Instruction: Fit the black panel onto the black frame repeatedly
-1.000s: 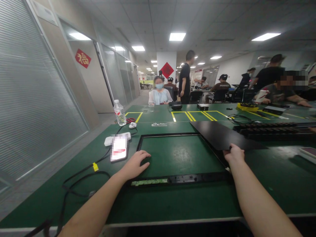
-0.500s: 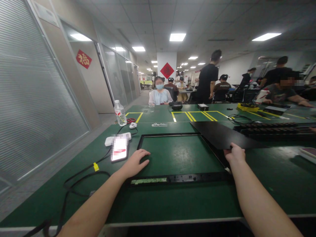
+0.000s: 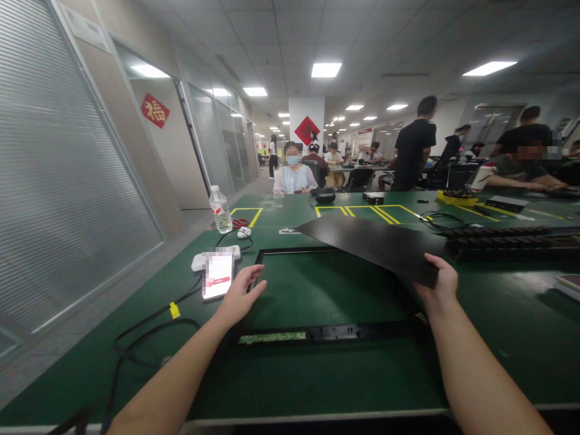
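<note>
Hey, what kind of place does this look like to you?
Probably an open-plan office used as a shared workroom. Glass partitions line the left side, yellow tape marks areas on the green table, and several people sit or stand around tables beyond.

Black panel, plain green table

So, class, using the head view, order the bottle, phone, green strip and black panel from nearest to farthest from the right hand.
1. Black panel, held in the right hand.
2. Green strip, to its left.
3. Phone, farther left.
4. Bottle, beyond the phone.
</note>
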`<move>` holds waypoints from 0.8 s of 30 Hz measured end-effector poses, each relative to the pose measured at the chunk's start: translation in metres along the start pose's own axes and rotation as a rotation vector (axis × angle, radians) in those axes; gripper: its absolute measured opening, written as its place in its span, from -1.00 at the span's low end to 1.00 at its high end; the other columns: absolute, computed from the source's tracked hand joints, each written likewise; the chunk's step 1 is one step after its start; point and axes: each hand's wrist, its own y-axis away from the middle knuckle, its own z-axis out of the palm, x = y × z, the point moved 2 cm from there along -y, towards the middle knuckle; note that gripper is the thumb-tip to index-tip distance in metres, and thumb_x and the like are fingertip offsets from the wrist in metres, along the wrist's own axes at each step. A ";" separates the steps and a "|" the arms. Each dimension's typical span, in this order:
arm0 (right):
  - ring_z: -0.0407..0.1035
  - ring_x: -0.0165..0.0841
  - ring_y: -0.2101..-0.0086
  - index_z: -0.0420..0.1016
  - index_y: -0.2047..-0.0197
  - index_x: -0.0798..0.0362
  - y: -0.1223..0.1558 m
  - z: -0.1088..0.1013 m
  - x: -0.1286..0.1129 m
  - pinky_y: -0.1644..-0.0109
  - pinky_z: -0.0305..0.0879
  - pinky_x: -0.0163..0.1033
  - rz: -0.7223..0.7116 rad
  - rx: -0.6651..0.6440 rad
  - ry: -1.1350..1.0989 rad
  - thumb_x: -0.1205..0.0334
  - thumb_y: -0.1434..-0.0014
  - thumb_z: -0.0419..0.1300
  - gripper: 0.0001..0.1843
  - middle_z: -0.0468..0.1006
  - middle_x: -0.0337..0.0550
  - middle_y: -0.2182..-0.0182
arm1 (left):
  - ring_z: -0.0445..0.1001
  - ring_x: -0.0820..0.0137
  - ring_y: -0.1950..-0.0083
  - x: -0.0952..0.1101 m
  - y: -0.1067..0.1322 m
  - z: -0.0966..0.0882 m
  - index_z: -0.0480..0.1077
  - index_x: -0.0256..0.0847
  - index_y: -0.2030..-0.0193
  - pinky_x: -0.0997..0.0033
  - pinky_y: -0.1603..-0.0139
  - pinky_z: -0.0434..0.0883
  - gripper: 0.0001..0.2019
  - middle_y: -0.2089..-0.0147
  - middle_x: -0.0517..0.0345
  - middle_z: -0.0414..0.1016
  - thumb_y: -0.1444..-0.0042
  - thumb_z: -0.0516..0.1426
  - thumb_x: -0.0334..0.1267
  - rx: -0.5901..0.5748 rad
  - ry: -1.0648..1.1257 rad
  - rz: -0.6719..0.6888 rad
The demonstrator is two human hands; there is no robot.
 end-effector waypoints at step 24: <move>0.56 -0.13 0.48 0.58 0.20 0.14 0.017 0.006 0.006 0.31 0.56 0.00 0.401 -0.199 0.342 0.33 -0.02 0.19 -0.75 0.63 -0.04 0.47 | 0.55 0.41 0.53 0.037 0.005 -0.015 0.54 -0.28 0.07 0.50 0.52 0.49 -0.81 0.42 0.14 0.61 -0.23 0.13 -0.38 0.122 1.136 -0.513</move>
